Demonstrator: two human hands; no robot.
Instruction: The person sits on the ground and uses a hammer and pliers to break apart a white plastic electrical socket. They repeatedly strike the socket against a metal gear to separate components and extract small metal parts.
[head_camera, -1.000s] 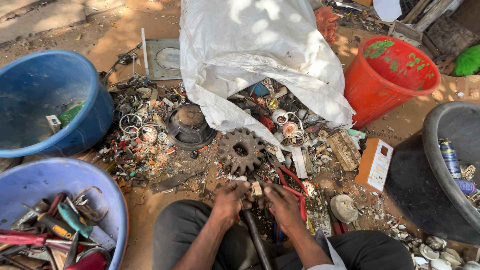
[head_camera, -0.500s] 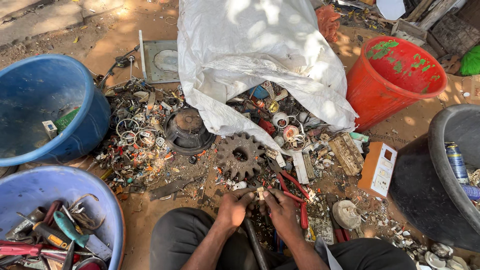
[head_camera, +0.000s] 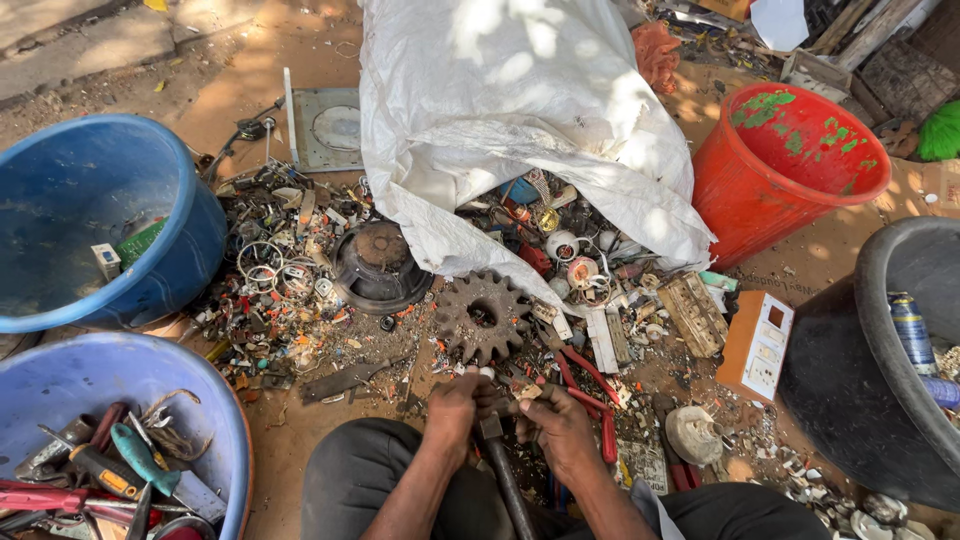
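While the person sits low on the ground with knees spread, both hands are brought together just in front of the body, over the near edge of the scrap heap. The left hand (head_camera: 457, 408) is curled down, its fingers closed on something small that cannot be made out. The right hand (head_camera: 560, 428) is bent inward toward it, fingers likewise hooked around a small piece. Between the two wrists a dark metal bar (head_camera: 503, 470) is seen, slanting toward the body; it is probably propped there as a support to work against, though which hand steadies it cannot be told. Both forearms are angled inward, elbows out.

Just beyond the fingertips a rusty toothed gear (head_camera: 481, 316) lies flat, with red-handled pliers (head_camera: 588, 385) to its right. At near left a blue basin (head_camera: 226, 425) is filled with hand tools, apparently kept within easy reach. Farther left a second blue tub (head_camera: 190, 215) is placed, nearly bare. At right an orange-and-white box (head_camera: 755, 345) rests beside a black tub (head_camera: 868, 290). Farthest off, a white sack (head_camera: 520, 110) is slumped open, its small parts spilled forward, and a red bucket (head_camera: 745, 200) is set to its right.
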